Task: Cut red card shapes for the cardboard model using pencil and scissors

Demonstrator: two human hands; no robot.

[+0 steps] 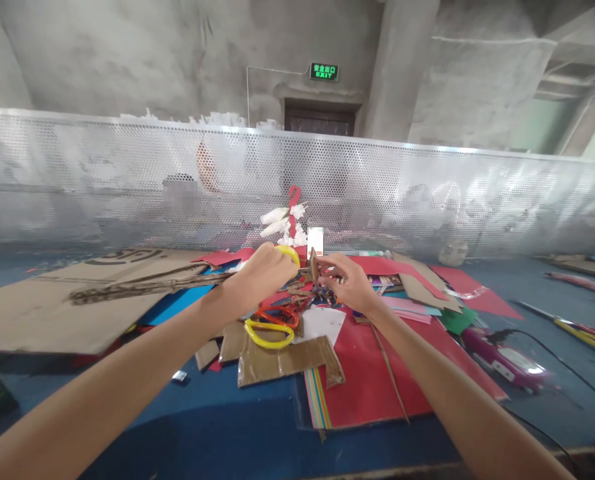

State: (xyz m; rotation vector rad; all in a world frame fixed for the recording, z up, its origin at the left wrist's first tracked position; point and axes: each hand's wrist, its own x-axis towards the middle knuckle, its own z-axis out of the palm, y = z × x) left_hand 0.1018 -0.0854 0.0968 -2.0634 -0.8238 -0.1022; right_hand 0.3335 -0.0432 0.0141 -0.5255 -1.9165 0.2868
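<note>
My left hand [264,270] is closed around a yellow scissor handle [290,253]; the blades are mostly hidden. Just to its right, my right hand [347,280] pinches a small folded piece of brown cardboard [314,265] between thumb and fingers. Below the hands lie yellow-handled scissors [270,345] and red-handled scissors [282,311], among cardboard scraps [287,360]. Long brown cardboard strips [137,288] stretch leftward behind my left wrist. A white paper piece [323,325] rests under my right hand.
A large cardboard sheet [77,320] covers the left of the blue table [217,427]. Stacked red paper [367,380] lies at centre right, near a purple device [507,360] with a black cord. More scissors [577,327] lie far right. A perforated metal screen [402,180] stands behind.
</note>
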